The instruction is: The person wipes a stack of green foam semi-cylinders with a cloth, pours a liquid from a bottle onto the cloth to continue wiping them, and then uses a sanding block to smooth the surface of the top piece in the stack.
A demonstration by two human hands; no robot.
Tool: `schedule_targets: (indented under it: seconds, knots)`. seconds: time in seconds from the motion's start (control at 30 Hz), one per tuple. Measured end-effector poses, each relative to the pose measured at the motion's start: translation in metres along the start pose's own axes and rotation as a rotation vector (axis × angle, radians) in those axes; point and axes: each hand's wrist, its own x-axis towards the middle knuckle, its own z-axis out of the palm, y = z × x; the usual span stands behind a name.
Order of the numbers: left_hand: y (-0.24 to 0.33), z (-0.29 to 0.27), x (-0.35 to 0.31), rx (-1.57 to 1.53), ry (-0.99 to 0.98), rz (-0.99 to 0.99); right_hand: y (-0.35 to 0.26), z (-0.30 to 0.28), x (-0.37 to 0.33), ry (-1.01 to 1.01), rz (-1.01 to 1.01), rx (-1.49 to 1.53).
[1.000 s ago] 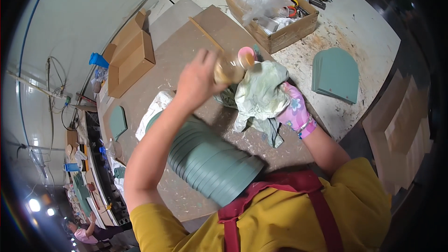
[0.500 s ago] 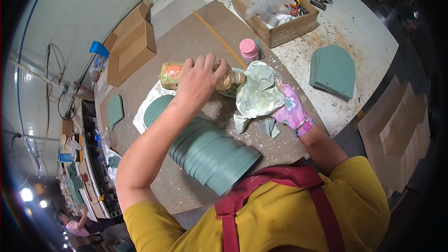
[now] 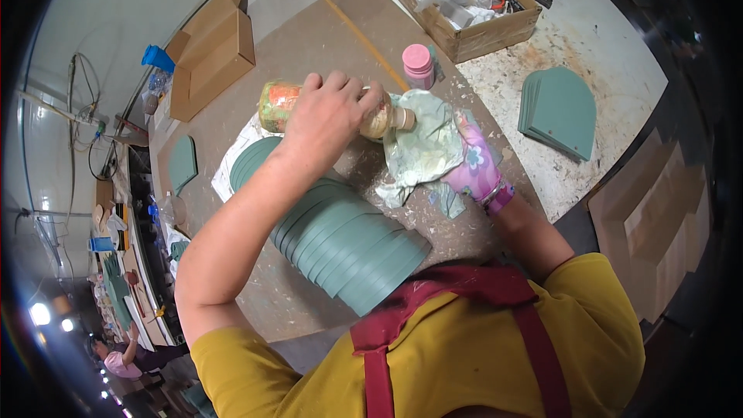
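Observation:
My bare left hand point(image 3: 329, 116) is wrapped around a bottle point(image 3: 277, 106) with a worn green and orange label. The bottle lies nearly level in the grip, its neck pointing right, and its mouth meets a crumpled, stained pale cloth point(image 3: 424, 143). In a pink flowered glove, my right hand point(image 3: 476, 170) holds that cloth from the right; its fingers are mostly hidden behind the folds. Below my left forearm, a long overlapping row of green sheet pieces point(image 3: 340, 232) spreads toward my apron.
A pink-capped jar point(image 3: 418, 70) and a wooden strip point(image 3: 360, 37) lie beyond my hands. Cardboard boxes stand at the far left point(image 3: 213, 62) and far right point(image 3: 464, 42), the right one filled with bags and tools. More green pieces point(image 3: 559, 112) are stacked on the right. Another person point(image 3: 124, 360) is at lower left.
The bottle's mouth and the cloth stay together, the cloth shifting slightly left and looking flatter under the mouth. The whole view has shifted a little.

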Motion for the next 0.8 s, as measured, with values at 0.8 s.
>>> schedule_targets:
  seconds: [0.8]
  knots:
    - [-0.057,0.066,-0.006,-0.818,0.337,-0.631,-0.034,-0.06,-0.002,0.065,-0.119,-0.151]
